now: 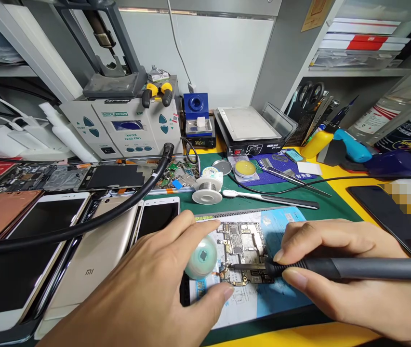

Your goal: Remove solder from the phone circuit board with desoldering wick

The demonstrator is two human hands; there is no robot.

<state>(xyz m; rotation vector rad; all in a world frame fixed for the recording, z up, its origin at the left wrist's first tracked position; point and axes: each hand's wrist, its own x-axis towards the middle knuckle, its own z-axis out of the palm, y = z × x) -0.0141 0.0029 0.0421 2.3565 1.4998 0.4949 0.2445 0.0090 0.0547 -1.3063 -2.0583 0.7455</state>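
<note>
My right hand (342,270) grips a black soldering iron (375,268) like a pen. Its metal tip points left and reaches the lower left part of a phone circuit board (236,241). My left hand (162,274) curves round a pale green, round spool of desoldering braid (202,259), index finger along the top and thumb below. A short coppery strip runs from the spool to the board's left edge, close to the iron's tip. The board lies on a white and blue printed pad (281,308). My left hand's other fingers are hidden.
A hot-air station (122,127) stands behind, its black hose (118,212) crossing the left side over several phones (89,265). Behind the pad are a solder reel (207,193), a brush (281,199), a yellow flux tin (245,168) and tweezers (292,178). A dark phone (382,212) lies right.
</note>
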